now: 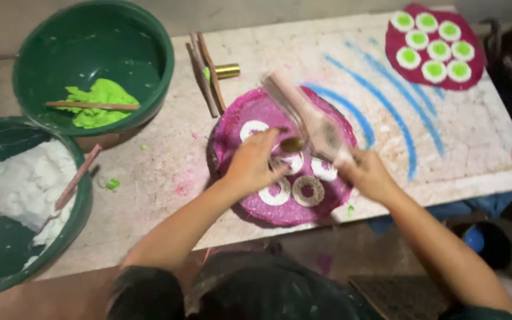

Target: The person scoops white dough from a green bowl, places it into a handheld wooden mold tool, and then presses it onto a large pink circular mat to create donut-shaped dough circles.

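Your left hand [255,161]: grip pinched on small brass-coloured ring mould [292,144], over round magenta glitter disc [282,157] at desk [161,172] centre. Your right hand [367,173]: grip clamped on blurred pale wooden-handled tool [306,115], slanting across disc. White rings [275,193] on disc, one brownish. Green bowl of lime-green paste [93,62] far left; green bowl of white paste [22,204] below it. Second magenta disc with white-and-green rounds [434,44] top right.
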